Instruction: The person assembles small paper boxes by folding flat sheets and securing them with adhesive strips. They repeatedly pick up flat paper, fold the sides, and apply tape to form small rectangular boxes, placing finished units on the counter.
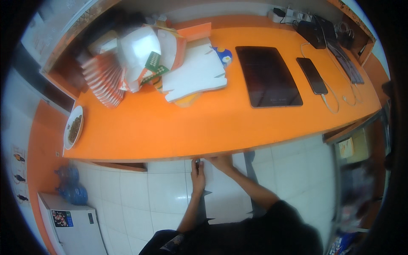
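Below the near edge of the orange table (170, 131), a large pale sheet (225, 191) with darker, notched edges lies between my forearms and reaches under the tabletop. My left hand (198, 178) is closed at the sheet's left edge, with a small dark thing between thumb and fingers that is too small to name. Close to its right, my right hand (222, 163) rests by the sheet's far end. The table edge hides its fingertips, so its grip does not show.
On the table lie a white notched board (195, 76), a pile of folded orange and white card (142, 53), a black tablet (270, 76), and a phone (312, 75) on a cable. A bowl of food (74, 127) stands at the left edge. Blue water bottles (74, 191) stand on a white freezer (74, 225).
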A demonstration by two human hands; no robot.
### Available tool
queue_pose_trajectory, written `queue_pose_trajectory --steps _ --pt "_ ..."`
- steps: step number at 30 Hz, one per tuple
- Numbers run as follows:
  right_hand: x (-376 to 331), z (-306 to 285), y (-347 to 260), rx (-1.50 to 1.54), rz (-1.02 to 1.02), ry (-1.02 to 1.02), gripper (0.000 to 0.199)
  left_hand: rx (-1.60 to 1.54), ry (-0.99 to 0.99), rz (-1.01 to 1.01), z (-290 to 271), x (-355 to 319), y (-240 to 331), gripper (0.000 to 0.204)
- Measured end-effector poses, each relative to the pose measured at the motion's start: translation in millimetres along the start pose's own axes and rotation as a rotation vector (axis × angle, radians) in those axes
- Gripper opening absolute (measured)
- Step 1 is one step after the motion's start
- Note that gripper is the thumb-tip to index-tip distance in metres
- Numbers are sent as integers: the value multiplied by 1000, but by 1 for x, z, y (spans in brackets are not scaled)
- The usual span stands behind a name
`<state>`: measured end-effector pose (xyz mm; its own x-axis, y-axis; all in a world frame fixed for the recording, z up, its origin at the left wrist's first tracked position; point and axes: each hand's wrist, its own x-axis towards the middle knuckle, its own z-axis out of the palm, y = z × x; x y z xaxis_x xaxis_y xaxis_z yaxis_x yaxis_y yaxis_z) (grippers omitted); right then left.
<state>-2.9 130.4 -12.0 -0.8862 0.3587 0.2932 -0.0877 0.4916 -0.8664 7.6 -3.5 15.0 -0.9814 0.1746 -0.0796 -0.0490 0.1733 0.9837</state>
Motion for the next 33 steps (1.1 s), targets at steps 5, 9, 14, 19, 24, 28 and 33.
queue_pose_trajectory --steps 5,9,14,19,24,28,33 --pt "-2 -2 1 -16 -22 6 41 21 -26 -71 -2 -4 6 29" --pt "-2 -5 -1 -40 -94 23 36 -1 15 -3 -1 -4 4 31" --pt "-4 -6 -8 -33 -94 53 35 17 37 2 -1 -5 -1 33" --pt "-1 -8 -11 32 -98 62 31 41 -10 54 -4 -6 1 34" --pt "1 -8 -9 56 -110 80 27 42 -50 45 -7 -4 7 31" --pt "7 -8 -4 74 -110 59 28 63 -50 128 -7 -1 8 28" --pt "10 -20 -2 154 -58 -72 28 103 -27 159 -6 3 5 28"
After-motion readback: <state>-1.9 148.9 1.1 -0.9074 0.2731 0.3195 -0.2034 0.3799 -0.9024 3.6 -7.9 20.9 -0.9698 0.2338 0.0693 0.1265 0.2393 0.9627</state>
